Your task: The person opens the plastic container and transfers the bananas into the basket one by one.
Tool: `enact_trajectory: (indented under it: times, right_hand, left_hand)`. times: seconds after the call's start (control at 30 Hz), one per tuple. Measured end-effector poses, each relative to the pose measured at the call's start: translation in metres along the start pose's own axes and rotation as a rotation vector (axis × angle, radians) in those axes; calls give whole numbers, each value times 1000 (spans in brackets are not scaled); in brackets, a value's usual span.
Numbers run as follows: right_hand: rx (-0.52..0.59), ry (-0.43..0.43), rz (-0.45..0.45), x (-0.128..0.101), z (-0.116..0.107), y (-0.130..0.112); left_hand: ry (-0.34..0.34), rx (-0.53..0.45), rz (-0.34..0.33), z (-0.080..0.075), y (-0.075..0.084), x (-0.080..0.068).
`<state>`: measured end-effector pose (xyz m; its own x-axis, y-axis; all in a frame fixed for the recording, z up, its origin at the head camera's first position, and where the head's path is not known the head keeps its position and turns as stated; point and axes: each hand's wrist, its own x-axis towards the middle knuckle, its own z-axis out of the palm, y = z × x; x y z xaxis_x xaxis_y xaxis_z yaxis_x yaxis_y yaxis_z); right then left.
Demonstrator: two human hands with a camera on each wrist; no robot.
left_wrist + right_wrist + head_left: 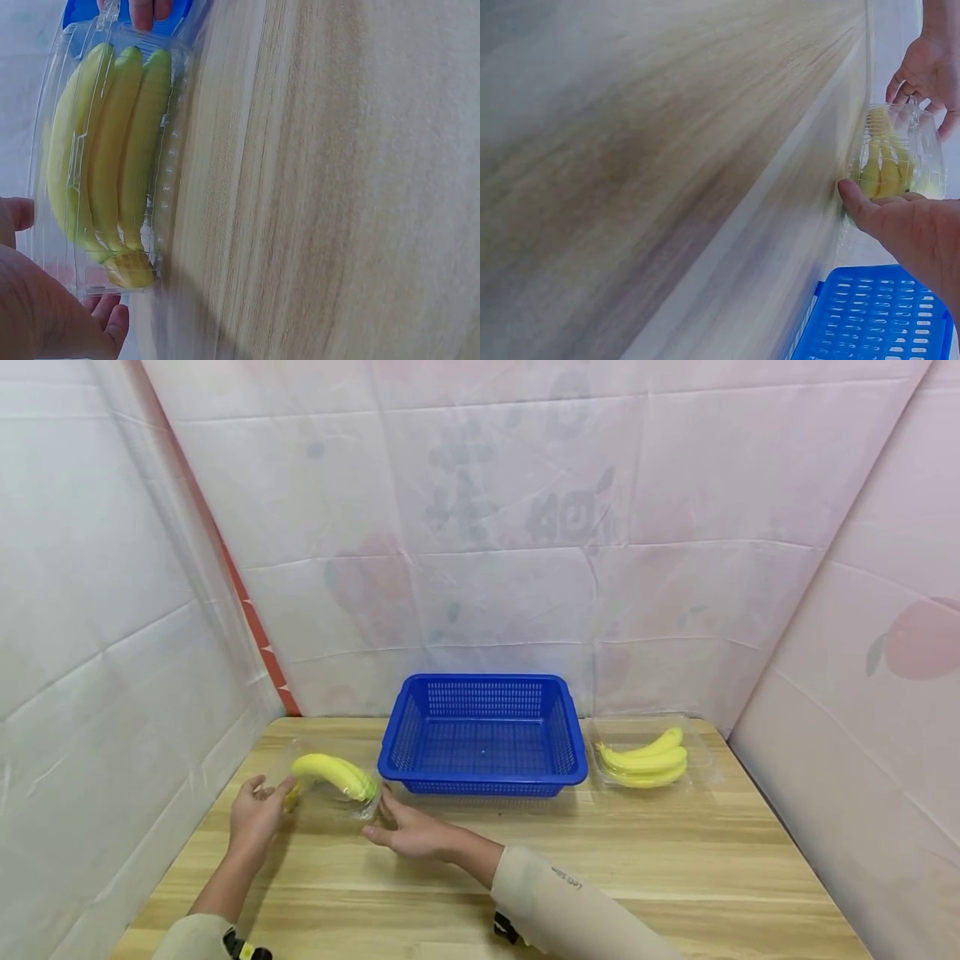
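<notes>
Right sleeve: beige with small dark lettering, nearest the camera, reaching in over the wood-grain table; the left sleeve enters at the bottom left, a dark strap at its wrist.
Left hand: the hand grips the outer end of the banana box, beside the stems.
Right hand: the hand holds the opposite end, thumb on the near side; some of its fingers are hidden.
Banana box: a transparent plastic clamshell on the table's left side, between the two hands and just left of the basket. Whether its base rests fully on the wood cannot be told.
Bananas: a bunch inside the box, three showing in the left wrist view, yellow with greenish tips, the joined stems towards the left hand.
Handling: probably light; the thin shell looks slick and springy, liable to dent or pop apart if squeezed hard. The fruit could bruise and slide within.
Where to hold: both short ends look best, low on the walls, with lid and base pinched together.
Basket: blue, perforated plastic, at the table's back centre.
Second box: another transparent box with bananas, right of the basket, touched by neither hand.
Backdrop: pale printed cloth behind.
</notes>
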<state>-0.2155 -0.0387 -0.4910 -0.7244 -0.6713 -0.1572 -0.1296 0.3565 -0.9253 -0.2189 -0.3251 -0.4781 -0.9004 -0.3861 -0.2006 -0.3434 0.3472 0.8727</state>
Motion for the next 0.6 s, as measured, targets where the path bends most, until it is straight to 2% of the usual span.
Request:
enact_trajectory:
  times: [0.17,0.4,0.6]
  right_hand:
    - [-15,6,11,-5,-1,0]
    - [-20,-1,23,-9,-2,0]
    - [-4,-12,23,-13,-1,-2]
  left_hand:
    - [2,-3,3,0,1,-2]
    - [-32,0,-5,-2,1,-6]
    - [-9,-6,-18,-1,1,-9]
